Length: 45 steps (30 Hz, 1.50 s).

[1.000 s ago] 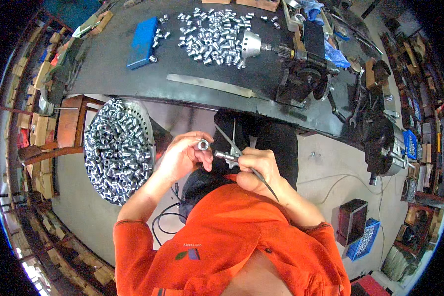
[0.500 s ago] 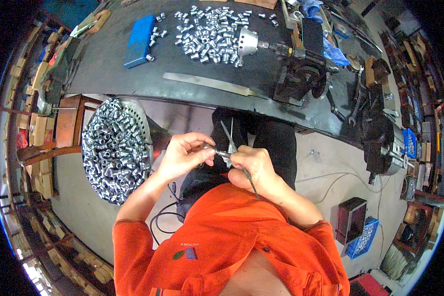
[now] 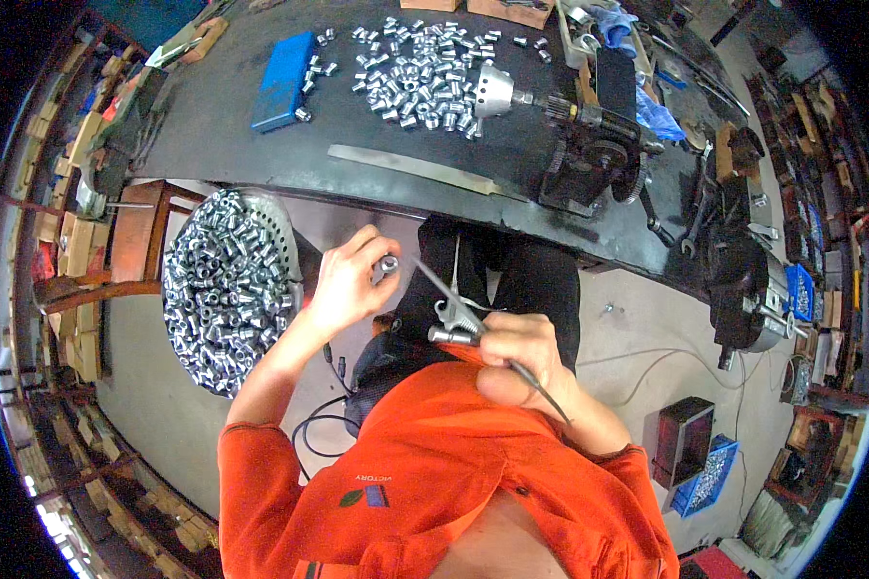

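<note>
My left hand (image 3: 350,280) is closed around a small shiny metal sleeve (image 3: 385,264), its round open end showing between thumb and fingers. To the right and a little lower, my right hand (image 3: 519,352) grips a long thin grey metal tool (image 3: 466,316) with a hooked, caliper-like part; its exact kind is unclear. A short steel cylinder (image 3: 452,336) sticks out of the same hand, pointing left. A gap separates the two hands in front of my lap. Near my left forearm, a perforated metal basket (image 3: 278,227) is heaped with similar metal sleeves (image 3: 227,299).
On the dark workbench (image 3: 212,145) lie a pile of metal sleeves (image 3: 420,82), a blue box (image 3: 283,82) and a flat metal strip (image 3: 410,166). A geared machine (image 3: 599,154) stands at the right. A blue crate (image 3: 707,475) and dark box (image 3: 684,439) are on the floor.
My hands have moved apart: the left up and leftward with the sleeve, the right down and rightward with the tool and cylinder. The sleeve has come away from the cylinder's end.
</note>
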### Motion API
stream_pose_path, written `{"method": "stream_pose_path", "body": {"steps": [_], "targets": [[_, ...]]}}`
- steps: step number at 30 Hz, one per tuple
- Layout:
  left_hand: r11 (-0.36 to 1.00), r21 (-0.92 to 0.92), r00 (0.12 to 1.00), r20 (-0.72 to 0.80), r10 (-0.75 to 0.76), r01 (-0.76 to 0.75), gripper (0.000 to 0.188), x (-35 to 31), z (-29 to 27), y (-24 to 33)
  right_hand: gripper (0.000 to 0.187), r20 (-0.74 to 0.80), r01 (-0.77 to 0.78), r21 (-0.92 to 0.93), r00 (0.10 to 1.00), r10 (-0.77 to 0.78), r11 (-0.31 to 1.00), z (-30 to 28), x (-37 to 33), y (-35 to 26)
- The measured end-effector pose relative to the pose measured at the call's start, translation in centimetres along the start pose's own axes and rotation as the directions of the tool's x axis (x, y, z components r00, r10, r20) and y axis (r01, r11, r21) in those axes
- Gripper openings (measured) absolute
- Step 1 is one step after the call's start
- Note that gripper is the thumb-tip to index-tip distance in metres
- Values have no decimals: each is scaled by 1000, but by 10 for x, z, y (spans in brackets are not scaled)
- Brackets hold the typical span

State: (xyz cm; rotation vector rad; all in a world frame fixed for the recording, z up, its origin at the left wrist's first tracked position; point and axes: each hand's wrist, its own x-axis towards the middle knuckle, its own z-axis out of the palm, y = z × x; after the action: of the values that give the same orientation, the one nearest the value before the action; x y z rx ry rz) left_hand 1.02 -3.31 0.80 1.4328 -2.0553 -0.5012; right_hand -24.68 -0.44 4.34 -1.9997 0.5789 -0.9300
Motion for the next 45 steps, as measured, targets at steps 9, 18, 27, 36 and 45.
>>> {"method": "stream_pose_path", "body": {"steps": [9, 18, 27, 36, 45], "targets": [[990, 118, 997, 10, 77, -78, 27, 0, 5, -2, 33, 95, -37, 75, 995, 30, 996, 8, 5, 5], [967, 159, 977, 104, 186, -201, 29, 14, 19, 8, 22, 10, -24, -236, 1000, 27, 971, 32, 17, 23], [989, 96, 992, -46, 114, -109, 29, 114, 30, -26, 23, -319, -9, -312, 943, -96, 950, -3, -6, 17], [732, -681, 953, -217, -212, 7, 45, 231, -15, -52, 23, -281, -83, -169, 959, 33, 982, -5, -18, 22], [944, -155, 940, -139, -312, 291, 27, 93, -104, -124, 25, -341, -110, -196, 939, 38, 974, 5, -18, 31]]}}
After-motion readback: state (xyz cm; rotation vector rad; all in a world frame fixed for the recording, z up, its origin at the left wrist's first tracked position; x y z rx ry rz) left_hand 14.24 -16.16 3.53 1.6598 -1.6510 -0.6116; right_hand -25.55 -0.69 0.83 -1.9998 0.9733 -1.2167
